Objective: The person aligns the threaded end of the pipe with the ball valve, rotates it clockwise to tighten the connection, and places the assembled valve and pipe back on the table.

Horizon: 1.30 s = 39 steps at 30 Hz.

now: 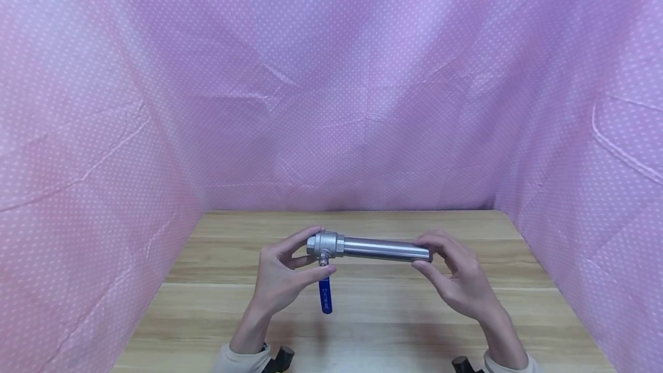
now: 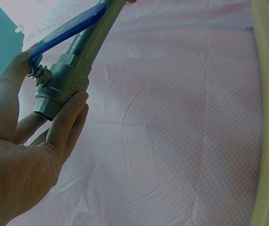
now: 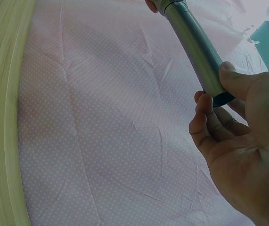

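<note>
A silver ball valve point(image 1: 327, 243) with a blue lever handle point(image 1: 325, 296) is joined to a smooth metal pipe point(image 1: 380, 248), the two forming one long piece held level above the table. My left hand point(image 1: 282, 278) grips the valve end, thumb near the handle's base and fingers around the body. In the left wrist view the valve body point(image 2: 61, 84) shows raised lettering, and its hex end is open. At the pipe's far end, my right hand point(image 1: 458, 275) pinches it between thumb and fingers. The right wrist view shows the pipe's open end point(image 3: 223, 99) close to the fingers.
Beneath the hands lies a light wood-grain table point(image 1: 373, 298). Pink cloth with white dots point(image 1: 362, 85) hangs behind it and along both sides. Black wrist mounts point(image 1: 282, 358) show at the bottom edge of the head view.
</note>
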Tool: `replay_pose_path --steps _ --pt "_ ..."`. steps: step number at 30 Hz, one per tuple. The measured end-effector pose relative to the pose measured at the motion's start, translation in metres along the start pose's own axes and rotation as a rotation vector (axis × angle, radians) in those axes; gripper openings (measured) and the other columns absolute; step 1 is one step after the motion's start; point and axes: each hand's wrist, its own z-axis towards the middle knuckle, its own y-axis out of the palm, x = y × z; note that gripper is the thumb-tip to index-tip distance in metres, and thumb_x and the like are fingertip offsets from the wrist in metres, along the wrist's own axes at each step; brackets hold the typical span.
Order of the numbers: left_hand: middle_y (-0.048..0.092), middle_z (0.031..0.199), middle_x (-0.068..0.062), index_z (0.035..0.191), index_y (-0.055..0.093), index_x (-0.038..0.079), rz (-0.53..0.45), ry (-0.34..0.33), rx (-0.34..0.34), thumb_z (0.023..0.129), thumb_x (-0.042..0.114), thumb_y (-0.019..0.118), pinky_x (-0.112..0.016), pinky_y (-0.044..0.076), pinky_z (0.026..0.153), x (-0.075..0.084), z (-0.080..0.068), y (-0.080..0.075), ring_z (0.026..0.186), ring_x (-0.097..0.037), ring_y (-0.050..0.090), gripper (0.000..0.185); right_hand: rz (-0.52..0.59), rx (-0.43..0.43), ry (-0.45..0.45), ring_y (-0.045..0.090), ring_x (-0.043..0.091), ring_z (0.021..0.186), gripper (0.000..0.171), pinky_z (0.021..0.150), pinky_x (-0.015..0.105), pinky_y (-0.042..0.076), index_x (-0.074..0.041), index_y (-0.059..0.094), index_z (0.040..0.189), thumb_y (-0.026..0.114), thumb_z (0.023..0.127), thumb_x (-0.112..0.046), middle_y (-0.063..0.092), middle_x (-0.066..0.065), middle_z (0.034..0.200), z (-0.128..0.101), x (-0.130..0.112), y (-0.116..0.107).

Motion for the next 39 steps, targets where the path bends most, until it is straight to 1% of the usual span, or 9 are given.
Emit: replay_pose_path --steps 5,11,14,19,21,26,27,34,39 --pt "0.075 0.144 -0.024 0.144 0.073 0.001 -0.002 -0.002 0.001 0.08 -0.01 0.095 -0.04 0.072 0.103 0.0002 -0.0001 0.0001 0.135 -0.012 0.074 0.068 0.007 -0.003 0.03 0.07 0.008 0.101 0.033 0.084 0.013 0.065 0.019 0.066 0.128 0.079 0.101 0.005 0.075 0.013 0.115 -0.001 -0.0007 -0.0003" --pt "0.075 0.144 -0.025 0.144 0.074 0.002 -0.005 -0.001 0.002 0.08 -0.01 0.095 -0.04 0.072 0.103 0.0006 -0.0001 0.0006 0.135 -0.011 0.074 0.069 0.049 -0.003 0.025 0.067 0.011 0.097 0.038 0.077 0.016 0.063 0.021 0.066 0.128 0.082 0.096 0.011 0.072 0.016 0.121 -0.0004 -0.0003 -0.0005" --pt "0.075 0.144 -0.026 0.144 0.074 0.002 -0.004 0.0 0.004 0.08 -0.01 0.095 -0.04 0.072 0.103 0.0007 0.0 0.0007 0.135 -0.011 0.074 0.068 0.058 -0.011 0.021 0.065 0.011 0.098 0.039 0.08 0.015 0.063 0.021 0.065 0.128 0.083 0.098 0.006 0.071 0.017 0.122 0.0003 -0.0004 -0.0004" --pt "0.075 0.143 -0.027 0.144 0.073 -0.001 -0.004 0.008 0.003 0.08 -0.01 0.095 -0.04 0.072 0.103 0.0006 0.0 0.0005 0.134 -0.012 0.075 0.068 0.043 -0.02 0.005 0.067 0.01 0.107 0.043 0.094 0.013 0.066 0.021 0.065 0.127 0.081 0.104 -0.011 0.07 0.019 0.123 0.0017 0.0006 0.0" --pt "0.075 0.143 -0.027 0.143 0.073 -0.001 -0.004 0.011 0.001 0.08 -0.01 0.095 -0.04 0.072 0.103 0.0004 0.0001 0.0005 0.134 -0.012 0.075 0.067 0.044 -0.021 -0.006 0.068 0.01 0.11 0.043 0.097 0.013 0.066 0.021 0.065 0.125 0.081 0.105 -0.012 0.069 0.02 0.124 0.0017 0.0014 0.0002" --pt "0.076 0.143 -0.025 0.144 0.074 0.003 -0.008 0.005 -0.003 0.081 -0.009 0.095 -0.041 0.072 0.103 -0.0004 0.0005 0.0011 0.134 -0.014 0.075 0.067 0.059 -0.02 -0.037 0.067 0.011 0.109 0.037 0.093 0.015 0.065 0.022 0.065 0.122 0.082 0.102 -0.004 0.068 0.021 0.123 0.0016 0.0026 0.0003" --pt "0.076 0.143 -0.025 0.144 0.074 0.001 -0.009 0.004 -0.003 0.081 -0.009 0.095 -0.04 0.072 0.103 -0.0004 0.0006 0.0013 0.133 -0.014 0.075 0.067 0.057 -0.019 -0.042 0.067 0.011 0.109 0.036 0.092 0.015 0.065 0.022 0.065 0.121 0.082 0.103 -0.004 0.068 0.021 0.123 0.0018 0.0026 0.0003" --pt "0.076 0.143 -0.024 0.143 0.075 0.005 -0.002 0.001 -0.001 0.081 -0.009 0.095 -0.04 0.072 0.103 -0.0007 0.0005 0.0013 0.133 -0.014 0.076 0.067 0.046 -0.014 -0.078 0.067 0.012 0.108 0.035 0.09 0.014 0.064 0.021 0.065 0.118 0.081 0.104 -0.006 0.067 0.022 0.121 0.0041 0.0024 0.0015" --pt "0.076 0.143 -0.023 0.144 0.075 0.005 0.0 -0.004 0.0 0.081 -0.009 0.095 -0.04 0.072 0.103 -0.0005 0.0003 0.001 0.133 -0.013 0.076 0.067 0.036 -0.015 -0.085 0.067 0.012 0.108 0.034 0.091 0.014 0.064 0.021 0.066 0.118 0.08 0.104 -0.006 0.068 0.022 0.121 0.0043 0.0023 0.0014"
